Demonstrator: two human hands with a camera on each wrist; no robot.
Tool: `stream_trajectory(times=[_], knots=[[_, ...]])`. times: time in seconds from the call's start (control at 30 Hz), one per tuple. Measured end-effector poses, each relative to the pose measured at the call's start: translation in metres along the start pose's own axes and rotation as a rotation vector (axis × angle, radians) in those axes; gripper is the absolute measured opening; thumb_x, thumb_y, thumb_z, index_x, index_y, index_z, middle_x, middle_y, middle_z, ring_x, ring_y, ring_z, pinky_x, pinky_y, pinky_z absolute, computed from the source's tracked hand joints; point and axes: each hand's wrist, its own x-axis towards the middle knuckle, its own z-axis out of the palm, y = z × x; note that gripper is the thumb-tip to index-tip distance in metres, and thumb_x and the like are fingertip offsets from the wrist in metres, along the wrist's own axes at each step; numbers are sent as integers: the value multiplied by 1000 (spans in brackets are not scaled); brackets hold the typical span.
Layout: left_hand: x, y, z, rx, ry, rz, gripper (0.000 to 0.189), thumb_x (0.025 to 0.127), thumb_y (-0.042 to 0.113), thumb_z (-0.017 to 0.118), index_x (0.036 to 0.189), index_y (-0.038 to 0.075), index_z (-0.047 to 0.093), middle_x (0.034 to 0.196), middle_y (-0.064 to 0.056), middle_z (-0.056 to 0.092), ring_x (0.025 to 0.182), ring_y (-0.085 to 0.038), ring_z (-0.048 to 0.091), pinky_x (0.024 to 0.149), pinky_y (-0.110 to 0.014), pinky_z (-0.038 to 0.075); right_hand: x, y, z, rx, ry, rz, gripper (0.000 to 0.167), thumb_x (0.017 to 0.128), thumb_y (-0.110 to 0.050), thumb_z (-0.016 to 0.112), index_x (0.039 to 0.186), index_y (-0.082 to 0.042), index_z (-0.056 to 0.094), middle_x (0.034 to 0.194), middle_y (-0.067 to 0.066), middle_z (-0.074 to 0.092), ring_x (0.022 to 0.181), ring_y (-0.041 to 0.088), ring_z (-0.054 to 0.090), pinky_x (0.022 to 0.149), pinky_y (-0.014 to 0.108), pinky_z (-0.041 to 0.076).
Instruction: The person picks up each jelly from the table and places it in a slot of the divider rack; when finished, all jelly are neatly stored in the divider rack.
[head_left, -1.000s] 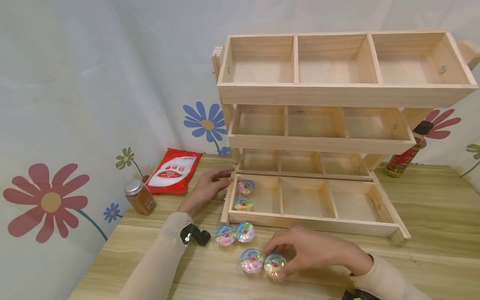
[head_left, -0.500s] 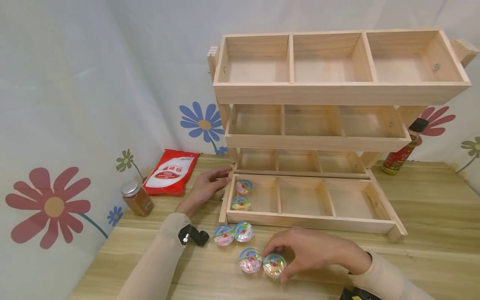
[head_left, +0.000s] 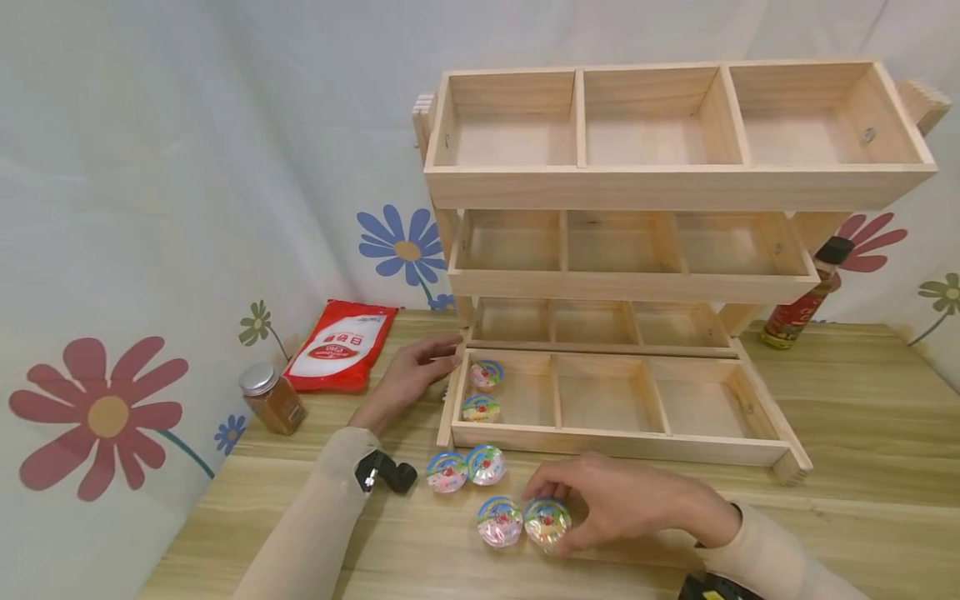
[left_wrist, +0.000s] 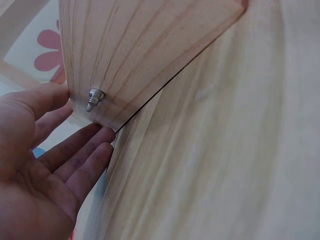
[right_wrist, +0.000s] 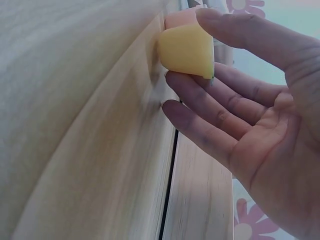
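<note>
My right hand [head_left: 618, 500] pinches a yellow jelly cup [head_left: 547, 523] between thumb and fingers, low over the table; the right wrist view has the cup's yellow side [right_wrist: 187, 50] between them. Just left of it is a pink jelly cup [head_left: 499, 522]. Two more jelly cups, one pink [head_left: 447, 472] and one pale [head_left: 486, 465], touch in front of the wooden rack [head_left: 622, 446]. In its bottom-left compartment lie a pink cup [head_left: 486, 375] and a yellowish cup [head_left: 481, 409]. My left hand [head_left: 412, 375] touches the rack's left side, fingers loosely bent, beside a metal bolt [left_wrist: 95, 97].
A red and white bag [head_left: 341, 346] and a spice jar [head_left: 272, 400] with a silver lid stand left of the rack. Behind its right side leans a dark-capped bottle [head_left: 798, 312]. The rack's upper tiers [head_left: 675, 190] overhang the table's back.
The yellow jelly cup has shifted slightly away from me between my right thumb and fingers. My left hand keeps its place at the rack, and the view has moved a little.
</note>
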Motion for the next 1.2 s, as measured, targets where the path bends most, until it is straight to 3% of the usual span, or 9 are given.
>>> stream_trajectory(times=[0.33,0.83,1.03,1.2], knots=[[0,1,0,-5,0,-4,46,104,25,70,148,11,64,142,-15,66,130,-35,60,110,-49,49,0,-4,-8,32,66,56,40,89,-24,88,124,-18,69,111,-18,67,102,1,64,93,29,57],[-1,0,0,-11,-12,-8,46,105,27,70,149,14,63,143,-13,66,131,-33,61,110,-48,49,7,-1,-36,130,249,-23,42,92,-10,85,128,0,66,118,2,72,104,14,69,97,35,58],[1,-2,0,-30,-19,-7,47,105,27,70,150,14,63,143,-12,66,131,-32,60,110,-47,49,7,-2,-49,82,328,-12,44,91,-11,86,129,0,67,120,5,73,105,17,70,97,35,58],[-1,-1,-1,-31,-14,-1,48,105,27,70,150,12,62,144,-14,65,131,-34,60,110,-49,48,10,-1,-56,52,369,54,44,91,-15,86,129,-3,68,117,1,73,104,17,70,97,35,58]])
